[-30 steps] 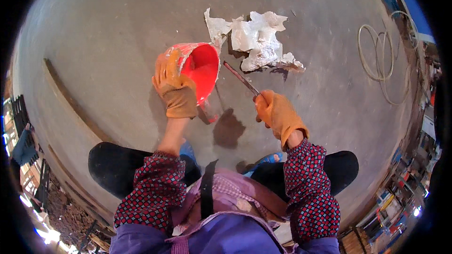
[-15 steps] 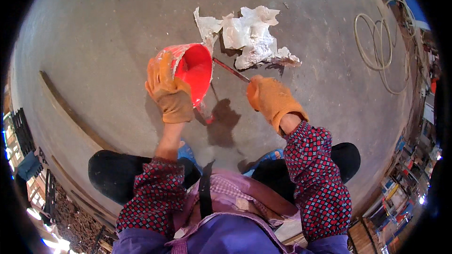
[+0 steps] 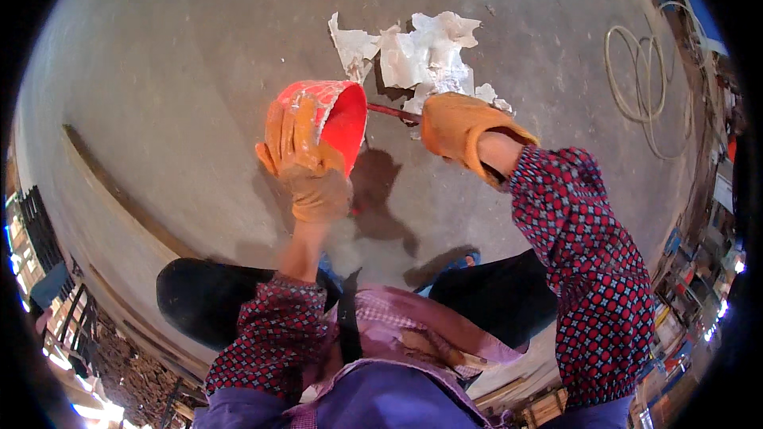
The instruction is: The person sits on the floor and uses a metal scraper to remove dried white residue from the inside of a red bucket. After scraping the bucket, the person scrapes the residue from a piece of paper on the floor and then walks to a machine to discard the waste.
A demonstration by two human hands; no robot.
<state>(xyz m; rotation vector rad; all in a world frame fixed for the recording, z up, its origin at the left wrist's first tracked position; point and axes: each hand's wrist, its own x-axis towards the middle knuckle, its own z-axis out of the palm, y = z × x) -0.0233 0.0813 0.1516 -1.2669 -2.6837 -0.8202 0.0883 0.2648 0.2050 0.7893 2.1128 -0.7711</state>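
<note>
My left hand [image 3: 302, 143], in an orange work glove, grips a red bucket [image 3: 346, 123] by its outer wall. The bucket is tilted so that its mouth faces right, and whitish residue clings to its outside and rim. In my gloved right hand [image 3: 461, 131], fingers closed, is a thin dark-red rod-like tool [image 3: 393, 113]. Its far end meets the bucket's rim; the tip's shape is hidden. Just beyond lie torn, crumpled white sheets [image 3: 429, 52] on the concrete floor, partly covered by my right glove.
A coiled pale hose [image 3: 636, 79] lies on the floor at the right. Along the left runs a long wooden strip [image 3: 119, 191]. My bent knees and blue shoes [image 3: 451, 264] are close below the bucket. Cluttered goods [image 3: 675, 318] line the right edge.
My right hand has moved up and slightly right, bringing the tool nearly level. The bucket has turned a little, its mouth now facing more to the right, and my left hand has shifted right and down.
</note>
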